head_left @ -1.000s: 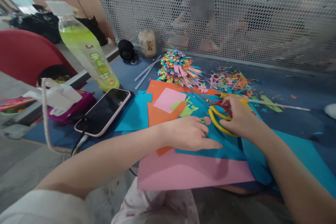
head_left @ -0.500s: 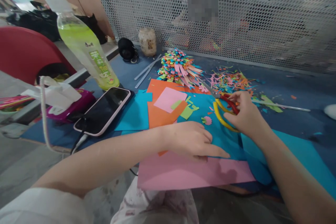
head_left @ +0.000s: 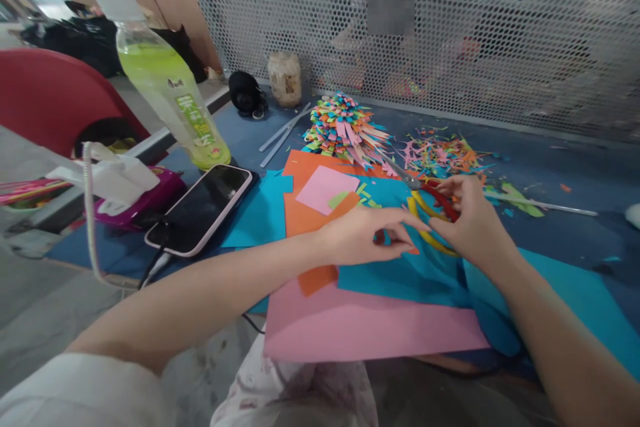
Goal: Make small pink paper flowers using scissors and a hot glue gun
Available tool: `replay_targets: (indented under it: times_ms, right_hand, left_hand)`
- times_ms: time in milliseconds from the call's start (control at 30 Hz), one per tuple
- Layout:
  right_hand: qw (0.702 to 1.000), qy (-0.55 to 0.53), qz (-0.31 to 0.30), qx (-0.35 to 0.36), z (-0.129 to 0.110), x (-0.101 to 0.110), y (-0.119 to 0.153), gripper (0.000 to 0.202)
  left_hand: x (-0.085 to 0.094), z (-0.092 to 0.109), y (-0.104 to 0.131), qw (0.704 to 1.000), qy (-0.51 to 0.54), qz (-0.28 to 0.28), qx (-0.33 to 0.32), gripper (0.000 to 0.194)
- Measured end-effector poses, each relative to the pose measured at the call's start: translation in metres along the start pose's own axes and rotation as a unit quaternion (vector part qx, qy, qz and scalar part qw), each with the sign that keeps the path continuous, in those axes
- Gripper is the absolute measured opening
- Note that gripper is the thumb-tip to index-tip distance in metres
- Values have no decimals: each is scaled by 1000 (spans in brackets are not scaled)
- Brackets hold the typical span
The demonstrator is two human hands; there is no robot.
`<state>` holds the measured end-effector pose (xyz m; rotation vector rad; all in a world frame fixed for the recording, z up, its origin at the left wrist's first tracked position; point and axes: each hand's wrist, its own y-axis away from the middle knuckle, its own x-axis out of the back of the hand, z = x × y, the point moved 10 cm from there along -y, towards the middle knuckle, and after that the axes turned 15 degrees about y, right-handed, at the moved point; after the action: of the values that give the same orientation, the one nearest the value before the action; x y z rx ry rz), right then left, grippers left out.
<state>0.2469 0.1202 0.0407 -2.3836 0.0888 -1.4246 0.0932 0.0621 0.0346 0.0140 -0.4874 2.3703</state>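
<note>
Gripping scissors (head_left: 441, 200) in right hand (head_left: 465, 208) at blue paper's (head_left: 395, 280) far edge, left hand (head_left: 367, 233) half-curled above that paper; cannot tell if holding anything. Could scatter green scraps (head_left: 365, 193) by sweeping low.

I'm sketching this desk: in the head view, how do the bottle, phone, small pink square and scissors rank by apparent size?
1. Bottle
2. Phone
3. Small pink square and scissors: unsure, so not ranked; the right hand partly covers the scissors.
</note>
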Motion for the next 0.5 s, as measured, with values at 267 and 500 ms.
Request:
replay_targets:
  times_ms: [267,500]
  right_hand:
    - [998,-60,9,-22,-2,-5,1,54]
    - [983,-136,-120,-20,-20,-25,13,53]
  left_hand:
    - [34,-11,-4,987,84,135,28,25]
    - [43,-30,-4,977,77,185,76,19]
